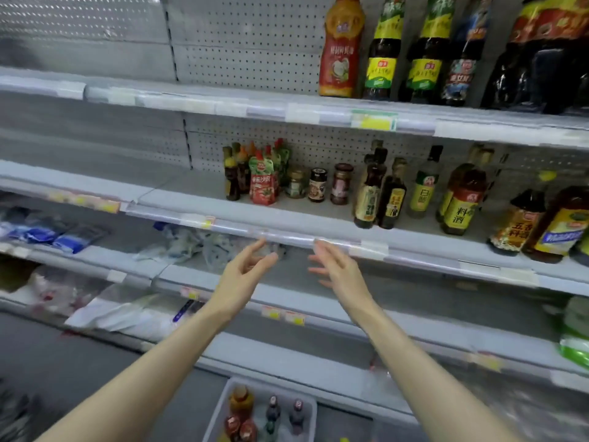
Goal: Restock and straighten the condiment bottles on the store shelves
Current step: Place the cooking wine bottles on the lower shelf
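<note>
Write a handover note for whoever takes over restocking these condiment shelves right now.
Left hand: open, nothing in its grip, raised before the middle shelf edge.
Right hand: open, empty, beside it.
Restock bottles stand in the white bin below.
Done: shelf bottles, jars and a red pouch stand on that shelf's right part.
Left: shelve the bin's bottles; straighten rows.

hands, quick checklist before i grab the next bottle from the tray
1. Left hand free: ok, open, empty.
2. Right hand free: ok, open, empty.
3. Stock in white tray: ok, several bottles stand in it.
4. Room on middle shelf: ok, bare left of the red sauce pouch.
5. Front line even: not ok, jars sit further back than the dark bottles.
6. Which shelf spot they match: cannot tell, too blurred.
</note>
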The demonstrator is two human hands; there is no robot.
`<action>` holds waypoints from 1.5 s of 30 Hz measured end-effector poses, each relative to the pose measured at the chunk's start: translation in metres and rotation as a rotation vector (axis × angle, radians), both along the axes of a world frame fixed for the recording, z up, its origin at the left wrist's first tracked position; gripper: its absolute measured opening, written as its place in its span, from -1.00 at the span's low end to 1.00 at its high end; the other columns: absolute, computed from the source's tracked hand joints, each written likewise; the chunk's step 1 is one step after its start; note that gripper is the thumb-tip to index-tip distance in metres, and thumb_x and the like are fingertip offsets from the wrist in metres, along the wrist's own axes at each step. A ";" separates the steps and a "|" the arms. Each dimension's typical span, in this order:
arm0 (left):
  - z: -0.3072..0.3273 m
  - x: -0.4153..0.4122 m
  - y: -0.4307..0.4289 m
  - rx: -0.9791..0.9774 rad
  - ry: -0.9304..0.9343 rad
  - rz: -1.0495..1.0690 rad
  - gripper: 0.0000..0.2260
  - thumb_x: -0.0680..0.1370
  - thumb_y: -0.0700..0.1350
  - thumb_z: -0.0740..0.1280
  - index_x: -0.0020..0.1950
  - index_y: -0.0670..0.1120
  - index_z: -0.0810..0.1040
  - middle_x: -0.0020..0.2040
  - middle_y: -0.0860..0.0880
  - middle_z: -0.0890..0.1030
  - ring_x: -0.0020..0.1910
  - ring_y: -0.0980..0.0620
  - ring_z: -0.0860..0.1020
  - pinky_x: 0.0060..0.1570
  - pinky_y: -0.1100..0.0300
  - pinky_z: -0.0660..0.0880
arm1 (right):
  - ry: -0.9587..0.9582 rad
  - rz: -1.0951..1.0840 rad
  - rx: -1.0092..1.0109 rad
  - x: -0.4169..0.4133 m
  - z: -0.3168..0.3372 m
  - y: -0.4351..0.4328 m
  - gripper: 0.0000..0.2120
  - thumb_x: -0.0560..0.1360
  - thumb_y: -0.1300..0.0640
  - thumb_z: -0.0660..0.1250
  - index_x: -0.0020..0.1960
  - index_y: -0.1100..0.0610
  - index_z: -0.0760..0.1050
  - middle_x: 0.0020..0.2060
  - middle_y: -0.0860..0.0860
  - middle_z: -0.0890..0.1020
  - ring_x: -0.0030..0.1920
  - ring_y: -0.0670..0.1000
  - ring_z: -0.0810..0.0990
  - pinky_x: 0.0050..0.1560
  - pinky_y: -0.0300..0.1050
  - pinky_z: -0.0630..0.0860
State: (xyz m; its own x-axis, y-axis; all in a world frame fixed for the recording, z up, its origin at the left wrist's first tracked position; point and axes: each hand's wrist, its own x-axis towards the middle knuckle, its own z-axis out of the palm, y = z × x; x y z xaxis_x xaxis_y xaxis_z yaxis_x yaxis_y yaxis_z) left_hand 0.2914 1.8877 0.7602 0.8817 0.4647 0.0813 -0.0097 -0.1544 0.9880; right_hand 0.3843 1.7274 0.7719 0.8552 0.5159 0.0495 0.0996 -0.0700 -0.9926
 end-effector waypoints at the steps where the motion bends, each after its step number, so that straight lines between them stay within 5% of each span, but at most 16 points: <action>1: -0.013 0.001 0.005 -0.008 0.024 -0.006 -0.54 0.51 0.12 0.32 0.40 0.13 0.39 0.11 0.09 0.57 0.16 0.13 0.52 0.16 0.14 0.42 | 0.004 -0.004 -0.012 0.000 -0.011 0.004 -0.85 0.60 -0.03 0.23 0.16 -0.10 0.44 0.13 -0.04 0.59 0.02 -0.10 0.61 -0.09 -0.32 0.49; 4: -0.063 0.008 0.019 -0.061 0.110 0.000 -0.50 0.45 0.22 0.36 0.36 0.16 0.40 0.14 0.06 0.56 0.17 0.08 0.53 0.13 0.14 0.43 | 0.064 -0.015 -0.077 0.008 -0.060 0.020 -0.88 0.59 -0.05 0.24 0.11 -0.13 0.46 0.08 -0.04 0.61 -0.02 -0.08 0.62 0.00 -0.18 0.51; 6: -0.100 0.018 0.028 -0.104 0.151 -0.004 -0.63 0.52 0.11 0.35 0.31 0.16 0.42 0.13 0.02 0.56 0.19 0.01 0.52 0.17 0.09 0.43 | 0.109 -0.039 -0.111 0.016 -0.100 0.030 -0.91 0.58 -0.04 0.26 0.07 -0.13 0.49 0.09 0.00 0.63 0.00 -0.04 0.64 0.08 -0.13 0.50; 10: -0.182 0.039 0.044 -0.127 0.280 -0.011 -0.62 0.55 0.05 0.32 0.37 0.11 0.41 0.18 -0.07 0.56 0.18 -0.02 0.52 0.20 0.08 0.43 | 0.217 -0.069 -0.175 0.032 -0.186 0.049 -0.92 0.60 0.00 0.24 0.03 -0.07 0.51 0.05 -0.03 0.62 -0.01 -0.03 0.61 -0.13 -0.32 0.47; 16: -0.292 0.054 0.057 -0.210 0.454 0.004 -0.64 0.56 -0.01 0.34 0.36 0.04 0.45 0.08 0.00 0.58 0.08 0.03 0.55 0.10 0.12 0.46 | 0.381 -0.080 -0.285 0.057 -0.311 0.062 -0.94 0.58 -0.05 0.27 -0.01 -0.13 0.51 -0.01 -0.05 0.63 -0.11 -0.12 0.63 -0.10 -0.26 0.48; 19: -0.349 0.057 0.059 -0.236 0.530 0.039 -0.67 0.57 -0.11 0.34 0.34 -0.01 0.46 0.07 -0.03 0.57 0.06 0.07 0.55 0.03 0.36 0.44 | 0.424 -0.083 -0.340 0.062 -0.378 0.062 -0.96 0.56 -0.07 0.30 -0.04 -0.18 0.53 -0.02 -0.11 0.64 0.06 -0.01 0.63 0.13 -0.09 0.49; 22: -0.403 0.057 0.060 -0.278 0.623 0.033 -0.69 0.57 -0.10 0.34 0.32 -0.05 0.47 0.05 0.01 0.58 0.01 0.17 0.57 -0.15 0.51 0.43 | 0.513 -0.094 -0.367 0.054 -0.437 0.060 -0.95 0.55 -0.07 0.31 -0.06 -0.16 0.54 -0.06 -0.14 0.64 0.05 -0.02 0.61 0.10 -0.13 0.45; 26: -0.469 0.052 0.060 -0.293 0.716 0.019 -0.61 0.51 0.08 0.41 0.30 0.00 0.53 0.05 0.01 0.64 0.05 0.13 0.60 0.08 0.28 0.50 | 0.573 -0.125 -0.430 0.041 -0.507 0.053 -0.80 0.40 -0.33 0.30 -0.11 -0.25 0.58 -0.10 -0.20 0.64 0.02 -0.04 0.63 0.13 -0.05 0.47; 31: -0.552 0.041 0.046 -0.335 0.845 0.012 -0.66 0.54 -0.01 0.36 0.31 0.02 0.51 0.03 0.03 0.61 0.05 0.10 0.57 0.01 0.26 0.46 | 0.707 -0.290 -0.390 0.022 -0.588 0.039 -0.91 0.57 0.16 0.30 0.03 0.14 0.56 -0.18 -0.08 0.62 -0.11 -0.06 0.58 -0.03 -0.25 0.48; 36: -0.623 0.037 0.039 -0.364 0.924 -0.014 -0.67 0.54 -0.03 0.37 0.29 0.02 0.51 0.06 0.01 0.62 0.03 0.11 0.56 -0.07 0.27 0.42 | 0.786 -0.317 -0.446 0.003 -0.661 0.027 -0.92 0.57 0.08 0.31 0.04 0.04 0.54 -0.16 -0.16 0.61 -0.10 -0.15 0.58 -0.02 -0.22 0.48; 40: -0.673 0.029 0.038 -0.351 0.968 -0.083 -0.62 0.49 0.11 0.36 0.28 0.08 0.51 0.08 0.03 0.63 0.09 0.06 0.57 0.01 0.17 0.43 | 0.741 -0.342 -0.475 -0.012 -0.713 0.023 -0.93 0.56 0.15 0.33 -0.01 -0.02 0.49 -0.20 -0.25 0.55 -0.23 -0.36 0.55 -0.19 -0.53 0.40; 42: -0.687 0.026 0.039 -0.347 0.981 -0.105 -0.61 0.51 0.08 0.35 0.32 0.02 0.50 0.11 -0.01 0.62 0.09 0.06 0.57 0.03 0.17 0.43 | 0.705 -0.356 -0.507 -0.018 -0.729 0.022 -0.87 0.55 0.12 0.36 -0.03 -0.11 0.48 -0.18 -0.27 0.54 -0.20 -0.36 0.54 -0.14 -0.54 0.40; 45: -0.707 0.024 0.039 -0.338 0.987 -0.118 -0.62 0.53 0.04 0.35 0.33 0.02 0.49 0.10 -0.01 0.61 0.09 0.07 0.56 0.03 0.17 0.44 | 0.673 -0.393 -0.518 -0.032 -0.757 0.019 -0.84 0.52 0.07 0.40 0.09 -0.02 0.55 -0.02 -0.13 0.62 0.05 -0.16 0.57 0.13 -0.26 0.47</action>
State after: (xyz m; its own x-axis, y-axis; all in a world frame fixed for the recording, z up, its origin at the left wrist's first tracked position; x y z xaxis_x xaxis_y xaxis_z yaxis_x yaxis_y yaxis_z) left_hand 0.3158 1.9272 0.0532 0.5273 0.2355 -0.8164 0.8266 0.0804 0.5571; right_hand 0.3525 1.7462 0.0150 0.7378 0.0033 -0.6750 -0.6095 -0.4265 -0.6683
